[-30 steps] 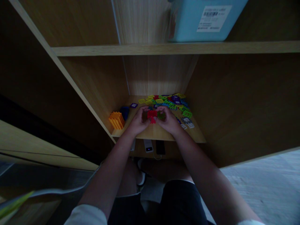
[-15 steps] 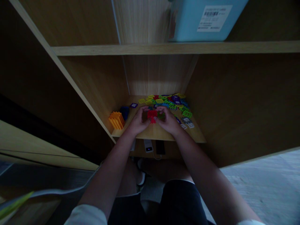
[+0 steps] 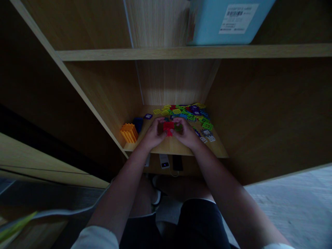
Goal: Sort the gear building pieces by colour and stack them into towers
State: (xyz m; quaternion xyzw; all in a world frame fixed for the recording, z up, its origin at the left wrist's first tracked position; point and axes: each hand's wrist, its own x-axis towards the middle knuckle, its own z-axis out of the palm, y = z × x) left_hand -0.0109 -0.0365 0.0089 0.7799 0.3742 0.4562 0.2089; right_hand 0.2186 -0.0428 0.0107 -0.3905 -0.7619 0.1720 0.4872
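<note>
Between my two hands, over the middle of the shelf board (image 3: 168, 149), is a small red piece built of interlocking plastic tiles (image 3: 168, 128). My left hand (image 3: 155, 132) grips it from the left, thumb at the near side and fingers curled behind. From the right, my right hand (image 3: 184, 131) holds it the same way. Behind the hands lies a pile of interlocking plastic tiles (image 3: 185, 112) in yellow, green, blue, purple and red. An orange stack of such tiles (image 3: 129, 133) stands at the left, with a dark blue stack (image 3: 138, 123) beside it.
One purple tile (image 3: 148, 116) lies alone at the back left. Grey tiles with white markings (image 3: 207, 134) lie at the right. A blue bin (image 3: 223, 24) stands on the upper shelf (image 3: 155, 53). Below are a white device with a cable (image 3: 164, 161) and a black phone-like slab (image 3: 177, 163).
Almost nothing differs. Both hands keep hold of the red piece in the same place, with only a very slight shift of the view.
</note>
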